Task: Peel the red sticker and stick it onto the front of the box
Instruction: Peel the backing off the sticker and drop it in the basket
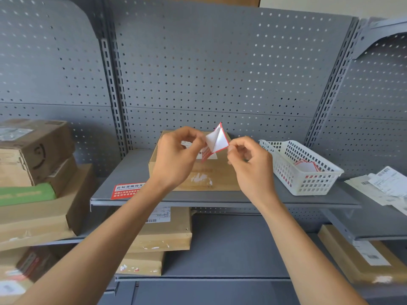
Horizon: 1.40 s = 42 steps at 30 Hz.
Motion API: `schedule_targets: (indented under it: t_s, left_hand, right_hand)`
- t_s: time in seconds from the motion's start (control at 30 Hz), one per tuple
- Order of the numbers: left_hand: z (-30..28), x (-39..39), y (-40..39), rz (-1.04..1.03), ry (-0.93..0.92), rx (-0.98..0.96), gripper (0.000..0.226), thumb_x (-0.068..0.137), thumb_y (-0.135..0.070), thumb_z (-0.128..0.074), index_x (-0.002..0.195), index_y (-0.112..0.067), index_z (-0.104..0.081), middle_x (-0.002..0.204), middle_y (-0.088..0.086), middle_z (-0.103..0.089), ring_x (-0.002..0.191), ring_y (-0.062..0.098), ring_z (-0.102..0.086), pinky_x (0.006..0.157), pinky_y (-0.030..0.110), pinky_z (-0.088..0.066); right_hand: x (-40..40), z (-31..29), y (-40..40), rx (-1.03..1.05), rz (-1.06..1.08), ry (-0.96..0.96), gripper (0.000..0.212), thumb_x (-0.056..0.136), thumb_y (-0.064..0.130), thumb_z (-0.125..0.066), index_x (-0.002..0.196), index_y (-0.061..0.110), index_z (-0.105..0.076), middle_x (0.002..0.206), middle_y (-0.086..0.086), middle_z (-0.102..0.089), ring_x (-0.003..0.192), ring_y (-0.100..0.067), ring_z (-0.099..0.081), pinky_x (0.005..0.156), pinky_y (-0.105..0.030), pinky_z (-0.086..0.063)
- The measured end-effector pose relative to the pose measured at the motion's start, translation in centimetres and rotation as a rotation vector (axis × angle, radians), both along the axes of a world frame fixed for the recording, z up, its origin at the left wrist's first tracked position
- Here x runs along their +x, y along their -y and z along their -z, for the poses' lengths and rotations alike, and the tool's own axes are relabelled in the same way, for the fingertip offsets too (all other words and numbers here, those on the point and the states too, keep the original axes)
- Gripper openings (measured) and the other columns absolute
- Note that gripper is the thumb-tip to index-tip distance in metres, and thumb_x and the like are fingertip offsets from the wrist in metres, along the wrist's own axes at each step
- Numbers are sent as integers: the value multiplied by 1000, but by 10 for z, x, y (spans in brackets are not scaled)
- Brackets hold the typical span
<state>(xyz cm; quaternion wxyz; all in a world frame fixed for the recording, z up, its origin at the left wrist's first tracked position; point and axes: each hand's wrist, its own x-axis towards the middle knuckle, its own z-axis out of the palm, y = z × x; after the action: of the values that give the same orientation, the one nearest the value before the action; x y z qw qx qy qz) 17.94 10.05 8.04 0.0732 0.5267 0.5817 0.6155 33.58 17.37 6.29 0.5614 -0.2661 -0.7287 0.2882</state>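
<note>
I hold a red sticker [217, 140] on white backing in the air above a flat cardboard box [204, 175] on the grey shelf. My left hand [176, 155] pinches its left part, where red print shows. My right hand [248, 159] pinches the right corner. The two layers are partly pulled apart, and the white inner faces show between them. The box lies flat with a white label on top, partly hidden behind my hands.
A white plastic basket [308, 181] with more red-edged stickers stands right of the box. A red label [125, 190] is stuck at the shelf's front left. Stacked cardboard boxes [37, 164] fill the left, more boxes [167, 230] lie below, and papers [387, 188] lie at the right.
</note>
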Motion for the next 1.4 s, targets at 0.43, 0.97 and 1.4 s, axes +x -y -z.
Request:
schedule_targets:
  t_s: [0.43,0.97,1.4]
  left_hand:
    - [0,-28,-8,-104,439,25,21,96,-18,-59,79,-16,-72,79,-2,-74,77,9,-66,68,29,-47]
    - [2,-58,-2,-133,360,-23,22,96,-18,-60,78,-14,-72,84,6,-76,76,9,-69,70,31,-47]
    - [4,-64,4,-11,97,-216,22,99,-16,-62,85,-6,-76,73,2,-78,71,9,-70,70,26,-47]
  right_hand:
    - [22,2,-19,-198,77,-96,19,91,0,-60,81,15,-66,72,0,-65,56,-5,-61,63,-11,-45]
    - [44,1,-36,-271,165,-109,12,91,7,-60,86,14,-68,79,-2,-68,58,-9,-63,77,-33,-54]
    - [67,-14,-47,-221,242,-89,12,92,7,-58,87,13,-68,74,-1,-67,59,-9,-61,63,-25,-48]
